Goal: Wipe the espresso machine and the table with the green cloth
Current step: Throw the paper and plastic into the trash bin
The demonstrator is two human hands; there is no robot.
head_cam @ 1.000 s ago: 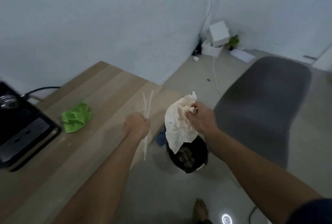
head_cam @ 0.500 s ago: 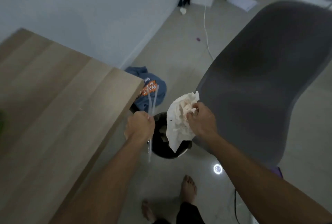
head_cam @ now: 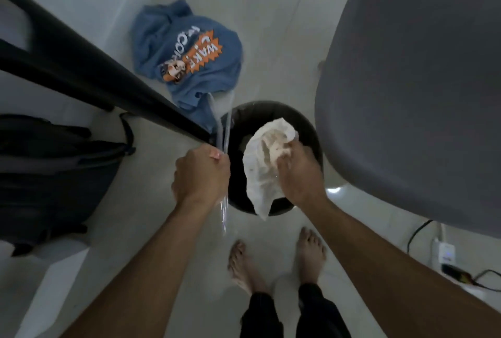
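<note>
Currently looking straight down at the floor. Far left: dark bag (head_cam: 51, 175) lying under the black table frame (head_cam: 89, 72), which is running diagonally toward the bin. Blue printed shirt (head_cam: 189, 58) sitting crumpled on the floor just beyond the frame, next to the bin's far-left side. Left hand (head_cam: 202, 175) fisting closed around a clear plastic wrapper (head_cam: 223, 126), strips sticking out above and below the fist, hovering at the bin's left rim. Black bin (head_cam: 271, 112) sitting between both hands. Right hand (head_cam: 298, 172) pinching a crumpled white tissue (head_cam: 264, 166), dangling over the bin opening. Bare feet (head_cam: 276, 264) standing just short of the bin. Grey chair seat (head_cam: 423, 80) filling the right side, overlapping the bin's right edge. Power strip (head_cam: 444, 256) with cables lying at far right. Green cloth and espresso machine out of frame, location impossible to tell.
</note>
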